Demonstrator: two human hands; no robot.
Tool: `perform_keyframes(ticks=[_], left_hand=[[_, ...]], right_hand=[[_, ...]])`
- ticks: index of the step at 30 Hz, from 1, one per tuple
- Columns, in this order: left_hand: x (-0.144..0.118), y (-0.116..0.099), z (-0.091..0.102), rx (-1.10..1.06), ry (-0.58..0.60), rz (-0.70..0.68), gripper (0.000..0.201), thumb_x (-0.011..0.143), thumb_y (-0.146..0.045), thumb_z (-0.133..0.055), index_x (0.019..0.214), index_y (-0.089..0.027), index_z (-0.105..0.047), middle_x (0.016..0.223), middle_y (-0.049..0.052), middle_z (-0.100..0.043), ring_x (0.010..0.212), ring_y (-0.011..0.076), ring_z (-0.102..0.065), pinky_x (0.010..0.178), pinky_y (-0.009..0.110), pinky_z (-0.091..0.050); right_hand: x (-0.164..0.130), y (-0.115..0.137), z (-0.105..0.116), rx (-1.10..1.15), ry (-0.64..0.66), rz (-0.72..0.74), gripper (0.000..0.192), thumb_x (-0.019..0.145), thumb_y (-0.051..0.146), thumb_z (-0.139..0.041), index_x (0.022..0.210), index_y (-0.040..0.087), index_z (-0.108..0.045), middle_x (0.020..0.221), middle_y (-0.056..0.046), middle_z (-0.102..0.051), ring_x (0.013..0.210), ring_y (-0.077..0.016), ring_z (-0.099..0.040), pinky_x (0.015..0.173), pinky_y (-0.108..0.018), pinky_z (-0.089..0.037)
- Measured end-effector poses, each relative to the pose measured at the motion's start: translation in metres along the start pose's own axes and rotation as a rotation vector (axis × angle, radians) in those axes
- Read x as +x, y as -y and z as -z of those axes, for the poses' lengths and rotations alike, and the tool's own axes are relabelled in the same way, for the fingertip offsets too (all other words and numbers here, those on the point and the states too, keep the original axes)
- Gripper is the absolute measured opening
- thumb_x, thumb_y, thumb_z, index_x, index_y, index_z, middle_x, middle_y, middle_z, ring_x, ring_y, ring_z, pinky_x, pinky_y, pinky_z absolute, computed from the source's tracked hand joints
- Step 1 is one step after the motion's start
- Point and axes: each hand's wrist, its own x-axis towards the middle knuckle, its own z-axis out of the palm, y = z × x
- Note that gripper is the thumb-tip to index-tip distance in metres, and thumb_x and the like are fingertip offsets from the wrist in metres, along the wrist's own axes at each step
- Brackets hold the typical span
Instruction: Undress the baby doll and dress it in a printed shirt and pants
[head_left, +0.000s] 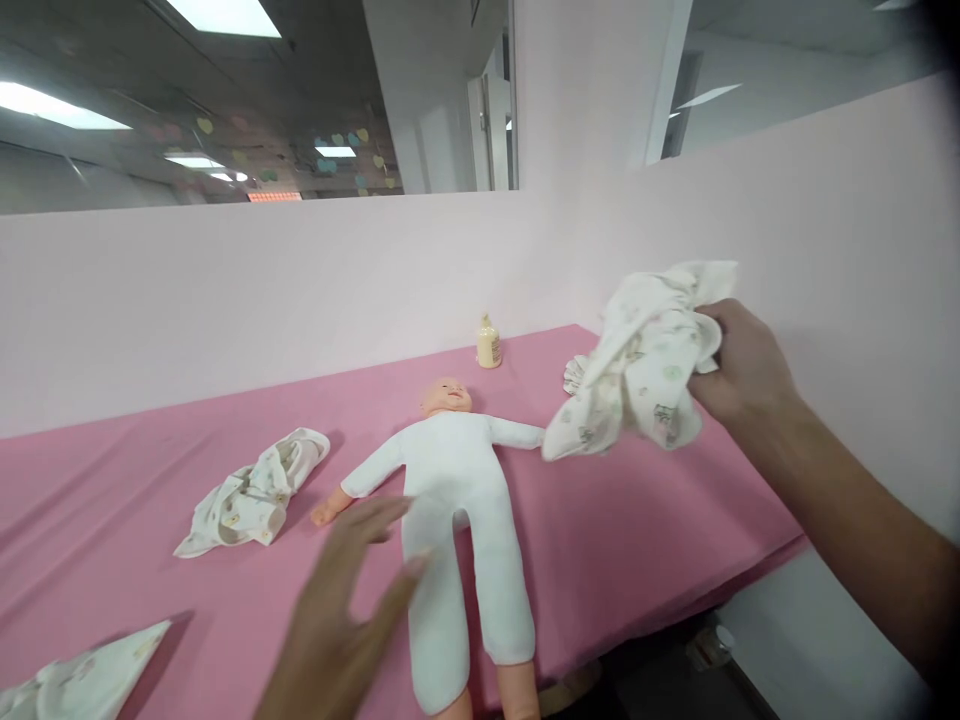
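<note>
A baby doll [456, 470] with a white cloth body lies on its back on the pink cover, its legs toward me. My right hand [746, 360] grips a bunched piece of white printed baby clothing [645, 360], lifted above the right side of the table. The cloth is crumpled, so its exact kind cannot be made out. Over the doll's right arm and hip hovers my left hand [345, 600], blurred, its thumb and fingers apart with nothing between them. Whether it touches the doll I cannot tell.
Crumpled printed baby clothing [255, 490] lies left of the doll, and a folded white cloth [90, 675] at the lower left. Behind the doll stands a cream pump bottle [489, 342]. A small striped item [575, 374] is partly hidden by the held cloth. Walls border the pink-covered table [637, 540].
</note>
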Motion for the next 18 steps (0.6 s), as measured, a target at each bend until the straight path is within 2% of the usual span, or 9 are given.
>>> perform_keyframes(ticks=[2, 3, 5, 8, 9, 11, 14, 18], left_hand=[[0.012, -0.027, -0.022, -0.101, 0.175, -0.069, 0.056, 0.086, -0.05, -0.058, 0.139, -0.04, -0.042, 0.145, 0.004, -0.043, 0.119, 0.027, -0.056, 0.09, 0.042, -0.055], [0.018, -0.042, -0.031, -0.14, 0.196, -0.123, 0.06, 0.086, -0.049, -0.059, 0.141, -0.041, -0.038, 0.147, 0.004, -0.04, 0.124, 0.0269, -0.052, 0.093, 0.041, -0.053], [0.032, -0.067, -0.042, -0.182, 0.197, -0.191, 0.068, 0.086, -0.048, -0.061, 0.146, -0.04, -0.03, 0.15, 0.005, -0.036, 0.132, 0.0273, -0.044, 0.099, 0.041, -0.049], [0.054, -0.083, -0.047, -0.191, 0.117, -0.209, 0.059, 0.09, -0.042, -0.056, 0.144, -0.034, -0.034, 0.137, 0.008, -0.048, 0.123, 0.0268, -0.049, 0.093, 0.042, -0.049], [0.061, -0.082, -0.047, -0.166, 0.095, -0.214, 0.05, 0.091, -0.04, -0.053, 0.139, -0.031, -0.041, 0.129, 0.008, -0.054, 0.117, 0.0261, -0.052, 0.091, 0.041, -0.048], [0.074, -0.074, -0.044, -0.108, 0.068, -0.251, 0.03, 0.094, -0.034, -0.045, 0.121, -0.025, -0.056, 0.11, 0.007, -0.061, 0.104, 0.024, -0.056, 0.087, 0.039, -0.047], [0.085, -0.056, -0.035, -0.114, 0.024, -0.261, 0.026, 0.096, -0.035, -0.041, 0.096, -0.021, -0.062, 0.093, 0.005, -0.063, 0.09, 0.0205, -0.057, 0.08, 0.034, -0.046], [0.09, -0.033, -0.014, -0.265, -0.039, 0.052, 0.031, 0.092, -0.048, -0.045, 0.092, -0.021, -0.061, 0.08, 0.002, -0.06, 0.067, 0.0148, -0.052, 0.058, 0.028, -0.042]], right_hand=[[-0.021, 0.033, -0.023, 0.017, 0.079, 0.066, 0.012, 0.078, 0.028, -0.059, 0.068, 0.023, -0.057, 0.07, 0.001, -0.058, 0.071, -0.0145, -0.055, 0.057, -0.022, -0.047], [-0.031, 0.047, -0.034, 0.021, 0.133, 0.095, 0.009, 0.076, 0.028, -0.065, 0.071, 0.021, -0.061, 0.076, 0.0, -0.062, 0.077, -0.0156, -0.056, 0.06, -0.022, -0.047], [-0.049, 0.069, -0.056, 0.09, 0.266, 0.067, 0.012, 0.077, 0.029, -0.068, 0.071, 0.021, -0.062, 0.079, -0.002, -0.064, 0.081, -0.0186, -0.058, 0.063, -0.025, -0.047], [-0.064, 0.088, -0.078, 0.409, 0.512, -0.138, 0.022, 0.087, 0.033, -0.057, 0.068, 0.022, -0.055, 0.071, -0.001, -0.058, 0.071, -0.0173, -0.055, 0.06, -0.028, -0.045], [-0.066, 0.092, -0.082, 0.518, 0.57, -0.204, 0.022, 0.088, 0.033, -0.055, 0.069, 0.023, -0.054, 0.07, 0.0, -0.055, 0.068, -0.0164, -0.054, 0.059, -0.028, -0.045], [-0.066, 0.094, -0.086, 0.636, 0.598, -0.256, 0.016, 0.087, 0.031, -0.056, 0.073, 0.023, -0.053, 0.068, 0.001, -0.053, 0.065, -0.0153, -0.051, 0.058, -0.029, -0.044], [-0.061, 0.089, -0.084, 0.622, 0.551, -0.227, 0.012, 0.083, 0.03, -0.06, 0.076, 0.023, -0.054, 0.068, 0.0, -0.053, 0.067, -0.0163, -0.053, 0.062, -0.03, -0.046], [-0.05, 0.073, -0.078, 0.531, 0.496, -0.237, 0.013, 0.082, 0.032, -0.06, 0.075, 0.023, -0.056, 0.07, 0.0, -0.056, 0.072, -0.018, -0.056, 0.067, -0.031, -0.048]])
